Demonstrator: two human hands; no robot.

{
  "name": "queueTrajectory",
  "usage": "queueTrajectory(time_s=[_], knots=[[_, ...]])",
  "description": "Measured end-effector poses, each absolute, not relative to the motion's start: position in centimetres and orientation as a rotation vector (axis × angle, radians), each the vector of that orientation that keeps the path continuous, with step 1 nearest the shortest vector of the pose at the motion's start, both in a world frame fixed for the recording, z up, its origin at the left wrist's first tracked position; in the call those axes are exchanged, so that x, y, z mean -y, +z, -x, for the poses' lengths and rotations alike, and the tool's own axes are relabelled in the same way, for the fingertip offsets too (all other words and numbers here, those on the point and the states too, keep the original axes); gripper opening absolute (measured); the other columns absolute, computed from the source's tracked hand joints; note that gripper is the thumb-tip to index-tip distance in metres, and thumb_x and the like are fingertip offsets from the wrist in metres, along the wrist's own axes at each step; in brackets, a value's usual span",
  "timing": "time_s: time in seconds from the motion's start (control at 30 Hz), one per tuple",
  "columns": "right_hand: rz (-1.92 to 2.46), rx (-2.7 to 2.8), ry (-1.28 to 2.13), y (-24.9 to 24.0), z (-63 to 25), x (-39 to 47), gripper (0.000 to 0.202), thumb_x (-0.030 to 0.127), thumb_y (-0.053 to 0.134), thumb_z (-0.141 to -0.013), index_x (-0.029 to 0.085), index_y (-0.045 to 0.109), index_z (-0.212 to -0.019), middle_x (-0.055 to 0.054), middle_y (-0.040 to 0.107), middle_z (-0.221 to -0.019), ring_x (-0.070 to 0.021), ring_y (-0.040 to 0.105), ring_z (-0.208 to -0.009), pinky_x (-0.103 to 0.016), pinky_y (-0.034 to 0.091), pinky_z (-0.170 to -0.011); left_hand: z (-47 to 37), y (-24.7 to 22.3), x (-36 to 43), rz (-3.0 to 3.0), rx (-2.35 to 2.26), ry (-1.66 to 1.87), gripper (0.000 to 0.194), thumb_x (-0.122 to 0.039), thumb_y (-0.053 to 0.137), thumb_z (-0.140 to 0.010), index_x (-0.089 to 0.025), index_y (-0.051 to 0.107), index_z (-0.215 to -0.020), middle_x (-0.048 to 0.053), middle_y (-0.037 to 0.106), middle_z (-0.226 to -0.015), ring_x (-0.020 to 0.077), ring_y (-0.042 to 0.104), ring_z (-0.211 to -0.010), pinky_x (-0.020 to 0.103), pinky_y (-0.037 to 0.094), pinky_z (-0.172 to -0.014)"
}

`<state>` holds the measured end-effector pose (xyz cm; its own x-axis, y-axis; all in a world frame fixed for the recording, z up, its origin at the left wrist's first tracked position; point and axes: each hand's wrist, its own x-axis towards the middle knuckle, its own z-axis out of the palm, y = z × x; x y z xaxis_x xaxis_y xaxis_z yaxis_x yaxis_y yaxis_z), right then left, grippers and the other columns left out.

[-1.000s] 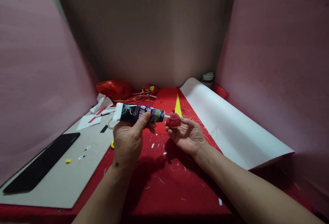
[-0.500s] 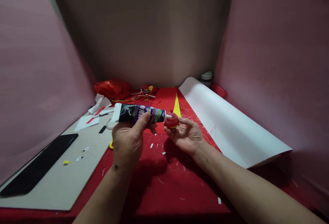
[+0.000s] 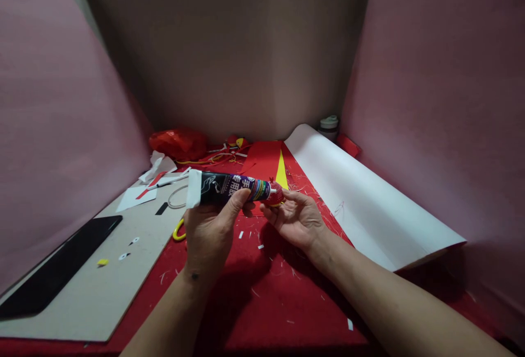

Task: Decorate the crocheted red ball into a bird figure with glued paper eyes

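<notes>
My left hand [image 3: 213, 228] is closed round a dark glue tube [image 3: 221, 186] with a white flat end and a purple, lettered front. The thumb presses on the tube near its nozzle end. Between the fingertips of my right hand [image 3: 297, 217] is a small red coiled cord piece [image 3: 275, 195] with a yellow lower edge. The tube's white nozzle lies against or just in front of the red piece, which the tube partly hides.
A grey board [image 3: 98, 291] on the left bears a black flat object [image 3: 61, 267], small eye-shaped pieces and a yellow bit. Yellow-handled scissors [image 3: 179, 230] lie beside it. At right is a curled white sheet [image 3: 365, 198]; behind sits a red bag [image 3: 178, 144].
My left hand and the tube have moved right and slightly down, so the nozzle now overlaps the red piece. More of the yellow scissor handle shows. My right hand has barely moved.
</notes>
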<state>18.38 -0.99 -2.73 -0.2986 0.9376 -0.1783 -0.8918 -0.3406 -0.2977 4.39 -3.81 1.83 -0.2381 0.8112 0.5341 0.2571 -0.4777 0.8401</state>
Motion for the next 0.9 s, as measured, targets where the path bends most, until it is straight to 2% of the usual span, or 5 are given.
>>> queueTrajectory(time_s=[0.27,0.47,0.73,0.9], knots=[[0.358,0.186,1.889,-2.8,-18.4,0.9,0.013,0.009,0.057,-0.074,0.009,0.066,-0.083,-0.009,0.068,-0.071,-0.0181,0.063,-0.068,-0.033,0.055,-0.068,-4.4,1.8,4.3,-1.717,-1.292,1.807,0.014,-0.022,0.069,-0.077,-0.018,0.066,-0.064,-0.004,0.068,-0.058,0.0094,0.063,-0.052,0.018,0.053,-0.053],[0.391,0.165,1.886,-2.5,-18.3,1.0,0.013,0.008,0.055,-0.073,0.009,0.065,-0.081,-0.008,0.067,-0.071,-0.0180,0.062,-0.066,-0.032,0.055,-0.066,-4.8,1.9,4.3,-1.730,-1.268,1.879,0.011,-0.019,0.071,-0.073,-0.018,0.065,-0.064,-0.005,0.068,-0.056,0.0092,0.063,-0.049,0.017,0.052,-0.050],[0.311,0.208,1.921,-3.0,-18.5,0.9,0.012,0.008,0.058,-0.070,0.012,0.064,-0.080,-0.006,0.067,-0.070,-0.0173,0.063,-0.069,-0.033,0.056,-0.071,-3.9,1.5,4.6,-1.807,-1.483,1.781,0.011,-0.028,0.072,-0.073,-0.020,0.068,-0.067,-0.002,0.071,-0.062,0.0140,0.068,-0.058,0.022,0.053,-0.057],[0.350,0.234,1.911,-2.9,-18.5,0.9,0.015,0.011,0.062,-0.067,0.011,0.064,-0.082,-0.007,0.068,-0.072,-0.0178,0.063,-0.069,-0.033,0.055,-0.070,-3.5,1.1,4.4,-1.896,-1.532,1.850,0.013,-0.031,0.075,-0.070,-0.021,0.067,-0.066,-0.003,0.070,-0.059,0.0136,0.065,-0.055,0.021,0.052,-0.051]])
